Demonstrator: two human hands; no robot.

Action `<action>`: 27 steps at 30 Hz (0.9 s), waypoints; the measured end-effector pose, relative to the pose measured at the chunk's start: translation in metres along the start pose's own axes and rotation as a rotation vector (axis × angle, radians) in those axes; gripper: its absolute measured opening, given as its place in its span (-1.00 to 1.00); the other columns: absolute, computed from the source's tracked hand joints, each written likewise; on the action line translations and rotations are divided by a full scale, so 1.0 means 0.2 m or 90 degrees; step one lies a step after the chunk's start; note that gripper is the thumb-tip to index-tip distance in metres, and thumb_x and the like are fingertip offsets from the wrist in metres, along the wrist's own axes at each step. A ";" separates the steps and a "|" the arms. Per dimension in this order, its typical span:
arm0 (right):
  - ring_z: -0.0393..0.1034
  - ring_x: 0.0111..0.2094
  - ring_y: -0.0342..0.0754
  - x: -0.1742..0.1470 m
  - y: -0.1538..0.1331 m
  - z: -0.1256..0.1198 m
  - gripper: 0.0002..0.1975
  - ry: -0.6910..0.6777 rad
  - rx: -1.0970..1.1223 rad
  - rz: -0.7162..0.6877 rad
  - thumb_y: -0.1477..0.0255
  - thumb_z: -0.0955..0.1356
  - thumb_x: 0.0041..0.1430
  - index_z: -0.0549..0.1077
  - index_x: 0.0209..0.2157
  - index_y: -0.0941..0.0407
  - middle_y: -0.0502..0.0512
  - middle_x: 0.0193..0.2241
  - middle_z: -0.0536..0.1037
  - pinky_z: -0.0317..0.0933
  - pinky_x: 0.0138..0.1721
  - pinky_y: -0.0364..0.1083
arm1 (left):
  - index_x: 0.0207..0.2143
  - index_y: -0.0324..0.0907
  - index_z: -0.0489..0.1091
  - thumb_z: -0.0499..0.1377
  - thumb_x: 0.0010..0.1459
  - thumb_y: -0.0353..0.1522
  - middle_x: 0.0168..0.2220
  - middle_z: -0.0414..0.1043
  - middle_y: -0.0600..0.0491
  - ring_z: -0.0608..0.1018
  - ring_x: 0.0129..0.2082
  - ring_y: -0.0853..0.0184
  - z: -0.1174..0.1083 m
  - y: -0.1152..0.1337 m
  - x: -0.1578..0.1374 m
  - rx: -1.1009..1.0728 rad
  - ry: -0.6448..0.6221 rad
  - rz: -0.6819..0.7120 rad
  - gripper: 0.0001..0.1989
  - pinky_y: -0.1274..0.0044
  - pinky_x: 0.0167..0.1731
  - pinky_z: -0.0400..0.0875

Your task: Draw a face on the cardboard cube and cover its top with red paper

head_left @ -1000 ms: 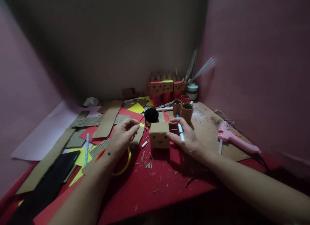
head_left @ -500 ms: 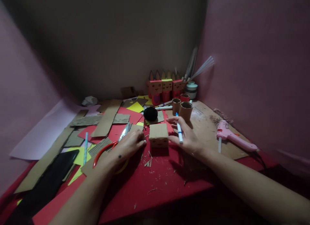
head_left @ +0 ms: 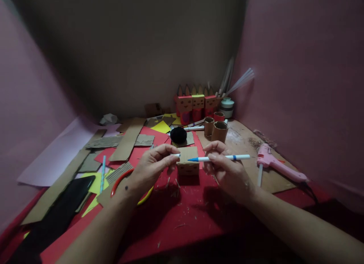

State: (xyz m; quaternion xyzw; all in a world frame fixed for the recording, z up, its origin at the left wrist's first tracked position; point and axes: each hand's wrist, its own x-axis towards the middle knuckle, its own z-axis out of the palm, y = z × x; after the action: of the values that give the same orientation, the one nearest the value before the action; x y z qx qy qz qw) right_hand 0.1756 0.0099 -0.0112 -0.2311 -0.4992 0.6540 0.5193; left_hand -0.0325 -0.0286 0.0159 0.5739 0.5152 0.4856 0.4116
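In my right hand point(head_left: 227, 171) is a white felt-tip marker point(head_left: 220, 158) with a blue tip, pinched level so that the tip points left. My left hand point(head_left: 155, 163) is closed on a small white marker cap point(head_left: 175, 155), which is mostly covered by the fingers. A short gap lies between the tip and the cap. Just behind them a small cardboard box point(head_left: 188, 169) with a face drawn on its front rests on the red table point(head_left: 182, 211). Orange and yellow scissors handles point(head_left: 121, 180) show beneath my left wrist.
Cardboard strips point(head_left: 127, 139) and coloured paper lie at left, near a black phone-like slab point(head_left: 65, 196). Cardboard tubes point(head_left: 220, 131), a black yarn ball point(head_left: 178, 135) and several box-headed figures point(head_left: 184, 103) stand behind. A pink glue gun point(head_left: 280, 167) lies at right.
Both hands have risen and come closer together in front of the box. The marker has turned from upright to level, and the cap now shows between my left fingers.
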 end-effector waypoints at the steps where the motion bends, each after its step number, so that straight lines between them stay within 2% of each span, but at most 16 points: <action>1: 0.25 -0.57 -0.13 0.00 0.00 0.00 -0.86 -0.002 0.002 0.002 0.35 0.45 0.03 0.47 -0.35 0.06 -0.09 -0.62 0.41 0.08 -0.48 -0.10 | -0.33 -0.15 0.52 0.33 0.11 -0.27 -0.52 0.41 0.14 0.38 -0.57 0.42 0.01 0.00 0.00 -0.009 -0.009 -0.005 -0.86 0.55 -0.52 0.25; 5: 0.30 -0.55 -0.12 0.00 0.03 -0.01 -0.84 -0.021 -0.003 0.016 0.32 0.47 0.05 0.45 -0.43 0.07 -0.07 -0.62 0.47 0.15 -0.46 -0.11 | -0.33 -0.16 0.54 0.34 0.13 -0.29 -0.51 0.43 0.13 0.41 -0.55 0.43 0.02 0.01 -0.02 -0.031 -0.037 -0.015 -0.87 0.56 -0.51 0.30; 13: 0.44 -0.48 -0.13 -0.03 0.05 -0.01 -0.85 -0.068 0.016 0.033 0.33 0.52 0.10 0.53 -0.37 0.06 -0.05 -0.54 0.59 0.30 -0.35 -0.10 | -0.30 -0.18 0.56 0.34 0.15 -0.29 -0.45 0.54 0.08 0.52 -0.54 0.41 0.05 0.03 -0.05 -0.067 -0.069 -0.037 -0.86 0.58 -0.51 0.45; 16: 0.50 -0.44 -0.10 -0.03 0.06 0.00 -0.85 -0.079 0.048 0.047 0.33 0.53 0.10 0.54 -0.39 0.06 -0.02 -0.52 0.64 0.35 -0.30 -0.06 | -0.33 -0.18 0.52 0.34 0.15 -0.29 -0.52 0.55 0.08 0.52 -0.62 0.39 0.08 0.04 -0.07 -0.112 -0.081 -0.047 -0.87 0.57 -0.61 0.46; 20: 0.53 -0.43 -0.08 -0.04 0.07 0.00 -0.85 -0.089 0.073 0.040 0.34 0.54 0.11 0.54 -0.39 0.06 -0.01 -0.50 0.66 0.37 -0.30 -0.05 | -0.36 -0.16 0.48 0.32 0.18 -0.31 -0.67 0.46 0.15 0.49 -0.72 0.40 0.12 0.02 -0.10 -0.154 -0.058 -0.020 -0.88 0.61 -0.72 0.41; 27: 0.51 -0.47 -0.12 -0.04 0.09 -0.01 -0.87 -0.114 0.090 0.024 0.37 0.53 0.12 0.55 -0.39 0.07 -0.03 -0.51 0.65 0.37 -0.34 -0.09 | -0.34 -0.15 0.47 0.27 0.22 -0.32 -0.55 0.52 0.14 0.50 -0.68 0.44 0.13 -0.02 -0.13 -0.131 -0.051 0.020 -0.90 0.63 -0.69 0.43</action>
State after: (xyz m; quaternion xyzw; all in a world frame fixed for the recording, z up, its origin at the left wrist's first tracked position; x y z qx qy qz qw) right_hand 0.1721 0.0040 -0.0307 -0.1440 -0.4918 0.7150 0.4755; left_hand -0.0068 -0.0525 0.0045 0.5556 0.4367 0.5189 0.4810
